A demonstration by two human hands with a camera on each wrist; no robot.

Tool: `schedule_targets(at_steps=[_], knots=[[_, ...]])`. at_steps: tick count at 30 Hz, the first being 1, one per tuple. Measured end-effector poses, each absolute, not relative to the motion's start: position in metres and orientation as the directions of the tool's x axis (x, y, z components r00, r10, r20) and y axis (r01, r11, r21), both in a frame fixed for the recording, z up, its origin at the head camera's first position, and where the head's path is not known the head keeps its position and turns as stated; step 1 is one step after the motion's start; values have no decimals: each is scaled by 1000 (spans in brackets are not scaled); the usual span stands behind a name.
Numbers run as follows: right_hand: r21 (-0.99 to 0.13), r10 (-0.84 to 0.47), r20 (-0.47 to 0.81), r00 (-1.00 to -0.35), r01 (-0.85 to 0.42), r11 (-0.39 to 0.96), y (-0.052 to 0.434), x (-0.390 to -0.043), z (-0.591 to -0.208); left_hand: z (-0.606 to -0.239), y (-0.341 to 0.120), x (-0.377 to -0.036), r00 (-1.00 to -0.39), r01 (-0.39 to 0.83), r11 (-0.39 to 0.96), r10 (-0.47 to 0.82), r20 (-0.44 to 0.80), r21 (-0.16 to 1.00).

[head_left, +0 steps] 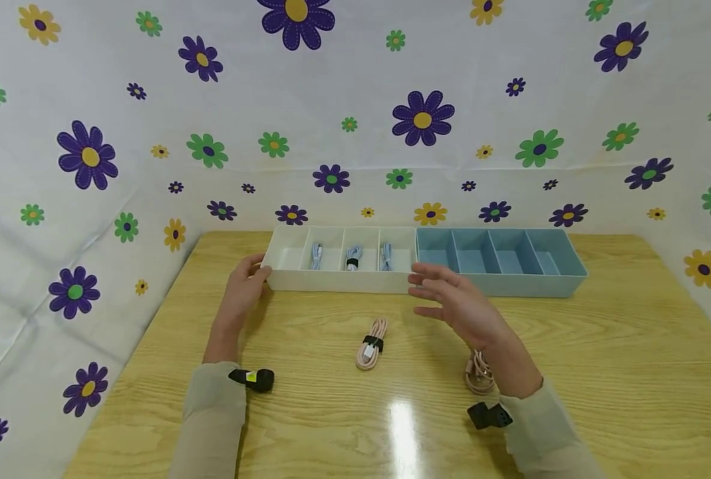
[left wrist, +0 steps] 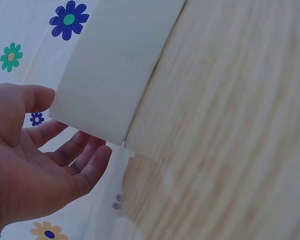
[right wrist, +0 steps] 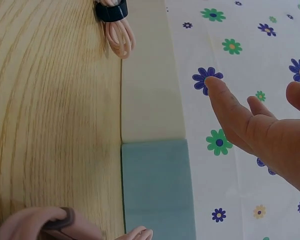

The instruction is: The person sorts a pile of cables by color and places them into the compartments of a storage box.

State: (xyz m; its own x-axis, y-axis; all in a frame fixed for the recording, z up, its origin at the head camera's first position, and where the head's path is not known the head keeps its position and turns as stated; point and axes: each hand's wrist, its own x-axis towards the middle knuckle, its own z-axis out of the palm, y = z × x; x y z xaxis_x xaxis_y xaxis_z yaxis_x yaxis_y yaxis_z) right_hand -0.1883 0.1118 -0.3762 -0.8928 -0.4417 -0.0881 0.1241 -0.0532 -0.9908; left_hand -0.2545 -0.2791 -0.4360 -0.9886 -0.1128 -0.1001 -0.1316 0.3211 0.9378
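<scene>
1. Head view: the left hand [head_left: 244, 283] lies at the left end of the white tray [head_left: 283, 276], fingers relaxed and slightly apart beside its corner and clamped on nothing; that placement would steady the tray or stop it sliding. The right hand [head_left: 459, 306] hovers above the table [head_left: 600, 372], just in front of the seam where the white tray meets the blue tray [head_left: 511, 285], fingers spread and empty. 3 of the white tray's 4 compartments each hold 1 bundled blue cable [head_left: 352, 257], and the leftmost looks bare, as does the blue tray. A pink cable [head_left: 371, 343], bound with a black strap, lies on the wood between the hands, and a second pink cable [head_left: 479, 376] lies half hidden under the right wrist

2. Left wrist view: the left hand [left wrist: 30, 160] is open, palm facing the tray's end wall [left wrist: 110, 75], fingertips close to its lower corner; whether they touch it I cannot tell

3. Right wrist view: the right hand [right wrist: 262, 132] has its fingers straight and apart, clear of both trays. The strapped pink cable [right wrist: 117, 30] lies near the white tray's front wall, within easy reach
</scene>
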Motion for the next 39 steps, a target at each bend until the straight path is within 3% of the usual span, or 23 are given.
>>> schedule_targets(at_steps=[11, 17, 24, 39], knots=[[-994, -440, -99, -893, 68, 86, 102, -183, -378, -437, -280, -256, -988, -131, 313, -115, -99, 941], [-947, -468, -79, -880, -80, 310, 96, -178, -385, -437, -280, -256, -987, -139, 311, -119, -107, 940], [-842, -550, -93, -830, -230, 489, 86, -169, -386, -436, -279, -256, -987, -141, 304, -119, -110, 942], [-701, -685, -198, -701, -388, 599, 59, -154, -398, -435, -279, -255, -987, -138, 300, -117, -107, 944]])
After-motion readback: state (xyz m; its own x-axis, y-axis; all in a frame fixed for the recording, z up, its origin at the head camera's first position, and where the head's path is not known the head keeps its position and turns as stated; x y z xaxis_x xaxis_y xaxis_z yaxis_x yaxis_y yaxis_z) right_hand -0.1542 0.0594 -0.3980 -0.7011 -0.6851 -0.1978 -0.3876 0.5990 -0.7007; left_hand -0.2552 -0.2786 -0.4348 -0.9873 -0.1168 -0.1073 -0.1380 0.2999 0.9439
